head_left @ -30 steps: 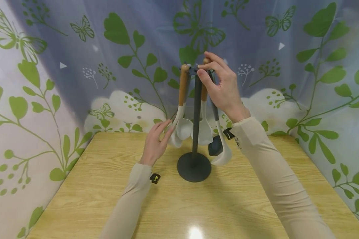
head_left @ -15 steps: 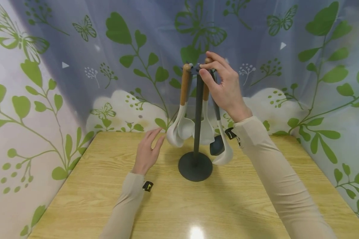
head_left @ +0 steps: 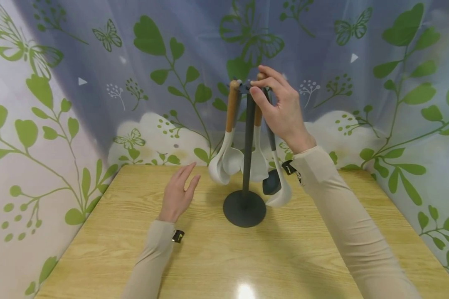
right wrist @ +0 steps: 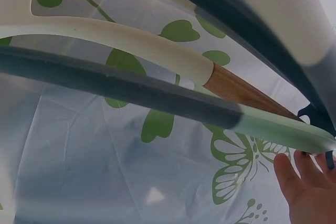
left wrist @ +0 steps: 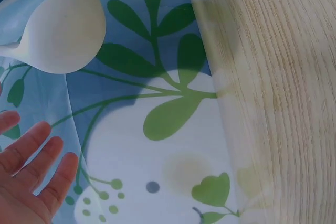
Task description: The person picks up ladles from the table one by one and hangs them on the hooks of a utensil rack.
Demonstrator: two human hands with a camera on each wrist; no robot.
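A dark utensil stand (head_left: 244,209) rises upright from a round base, with kitchen utensils hanging from its top. My right hand (head_left: 282,110) grips the stand's hooked top, thumb and fingers bent around it, beside a wooden handle end. In the right wrist view the right fingertips (right wrist: 286,174) reach a pale green handle end (right wrist: 283,129) at the hooks. My left hand (head_left: 176,195) is spread in the air left of the stand, apart from a white ladle (head_left: 218,172) with a wooden handle. The left wrist view shows that ladle bowl (left wrist: 65,30) above the fingers.
Also hanging are a white spoon-shaped utensil (head_left: 233,161), a white turner (head_left: 259,168), a dark-headed utensil (head_left: 271,182) and another white ladle (head_left: 282,195) at the right. Wood-grain table (head_left: 209,257) lies beneath; a leaf-patterned curtain (head_left: 187,50) stands close behind.
My left hand has come away from the white ladle, moving left and slightly toward me. The ladle hangs from the stand, and my right hand stays at its top.
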